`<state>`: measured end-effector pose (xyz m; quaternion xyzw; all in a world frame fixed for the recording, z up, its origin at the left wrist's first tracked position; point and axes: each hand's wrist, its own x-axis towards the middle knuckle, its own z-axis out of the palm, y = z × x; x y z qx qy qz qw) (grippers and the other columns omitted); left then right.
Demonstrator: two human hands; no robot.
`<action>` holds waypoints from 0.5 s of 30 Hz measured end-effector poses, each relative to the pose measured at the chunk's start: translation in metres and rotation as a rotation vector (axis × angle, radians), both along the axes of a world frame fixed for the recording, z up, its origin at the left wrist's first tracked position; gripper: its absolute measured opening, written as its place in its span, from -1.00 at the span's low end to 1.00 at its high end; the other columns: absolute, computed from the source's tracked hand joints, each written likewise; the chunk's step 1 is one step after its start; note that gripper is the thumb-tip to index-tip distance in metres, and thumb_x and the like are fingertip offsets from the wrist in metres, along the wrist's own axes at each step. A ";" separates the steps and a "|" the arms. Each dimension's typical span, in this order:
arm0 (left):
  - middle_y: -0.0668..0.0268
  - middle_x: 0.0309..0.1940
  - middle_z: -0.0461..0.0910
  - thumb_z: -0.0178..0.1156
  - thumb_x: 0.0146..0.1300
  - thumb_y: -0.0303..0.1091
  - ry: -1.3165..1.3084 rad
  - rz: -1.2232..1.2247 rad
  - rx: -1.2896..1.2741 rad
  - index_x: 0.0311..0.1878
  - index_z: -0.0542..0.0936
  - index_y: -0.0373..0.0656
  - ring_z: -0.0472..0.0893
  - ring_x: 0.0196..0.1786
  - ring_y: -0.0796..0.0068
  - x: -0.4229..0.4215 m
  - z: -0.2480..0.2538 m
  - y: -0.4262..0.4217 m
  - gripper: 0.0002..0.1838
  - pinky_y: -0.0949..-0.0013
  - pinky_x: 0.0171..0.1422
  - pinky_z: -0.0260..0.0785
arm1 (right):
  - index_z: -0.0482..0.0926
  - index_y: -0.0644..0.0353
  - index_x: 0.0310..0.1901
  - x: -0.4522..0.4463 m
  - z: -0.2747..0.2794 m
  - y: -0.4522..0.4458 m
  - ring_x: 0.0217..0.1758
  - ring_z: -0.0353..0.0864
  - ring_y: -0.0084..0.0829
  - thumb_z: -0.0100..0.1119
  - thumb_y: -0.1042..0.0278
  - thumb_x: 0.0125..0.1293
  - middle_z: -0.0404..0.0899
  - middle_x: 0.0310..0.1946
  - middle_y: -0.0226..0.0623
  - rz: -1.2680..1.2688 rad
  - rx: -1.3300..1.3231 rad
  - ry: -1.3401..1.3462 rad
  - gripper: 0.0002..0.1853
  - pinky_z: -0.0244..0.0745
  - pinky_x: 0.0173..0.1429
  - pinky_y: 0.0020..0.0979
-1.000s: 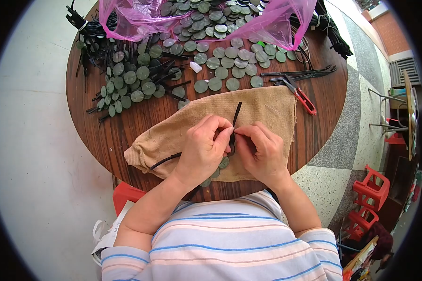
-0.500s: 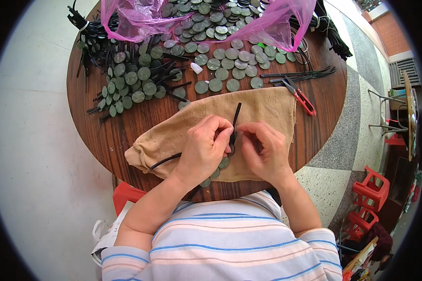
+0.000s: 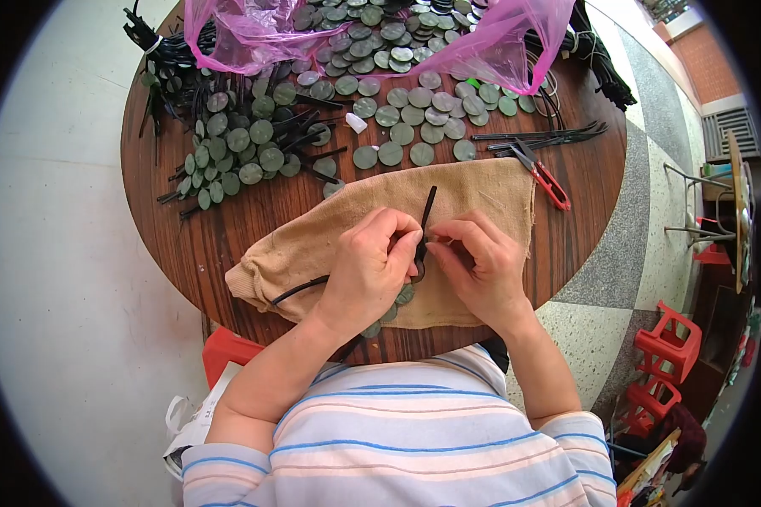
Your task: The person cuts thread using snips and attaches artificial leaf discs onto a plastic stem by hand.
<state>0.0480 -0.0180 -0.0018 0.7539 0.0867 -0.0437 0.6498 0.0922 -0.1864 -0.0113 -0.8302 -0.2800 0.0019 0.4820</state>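
Beyond the fingertips, loose discs (image 3: 402,133) and red-handled snips (image 3: 551,184) lay on the table (image 3: 258,232). The left hand's (image 3: 370,266) fingers pinched the black cord (image 3: 429,205) over the tan cloth (image 3: 368,198), hiding its middle; the right hand's (image 3: 482,266) fingertips nearly met just beside it, their grip unclear.

we're looking out from the person's head here, a single wide, round-edged view, facing forward and down, close over the table (image 3: 190,258), striped shirt (image 3: 423,431) at the bottom.
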 end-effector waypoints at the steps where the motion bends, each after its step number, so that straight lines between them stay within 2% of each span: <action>1: 0.38 -0.46 0.57 0.13 0.44 -0.51 0.002 0.000 0.001 -0.17 0.55 -0.31 0.58 -0.47 0.70 0.000 0.000 0.000 -0.93 0.58 -0.41 0.45 | 0.62 0.20 -0.20 -0.001 0.000 0.000 -0.39 0.67 -0.24 0.34 0.59 0.19 0.59 -0.33 -0.24 0.004 -0.016 -0.003 -0.84 0.56 -0.36 -0.31; 7: 0.39 -0.45 0.57 0.14 0.44 -0.52 0.004 0.003 -0.003 -0.17 0.55 -0.31 0.58 -0.47 0.70 0.000 0.000 0.000 -0.94 0.58 -0.40 0.46 | 0.61 0.17 -0.22 0.001 -0.005 0.003 -0.42 0.65 -0.20 0.32 0.62 0.15 0.56 -0.37 -0.25 0.039 0.004 -0.109 -0.82 0.54 -0.39 -0.29; 15: 0.39 -0.44 0.57 0.13 0.44 -0.52 0.002 0.001 -0.009 -0.18 0.55 -0.31 0.58 -0.46 0.70 0.000 -0.003 0.000 -0.94 0.58 -0.40 0.47 | 0.60 0.17 -0.23 -0.001 -0.004 0.004 -0.45 0.63 -0.20 0.32 0.61 0.15 0.55 -0.39 -0.25 0.013 -0.014 -0.077 -0.83 0.52 -0.41 -0.28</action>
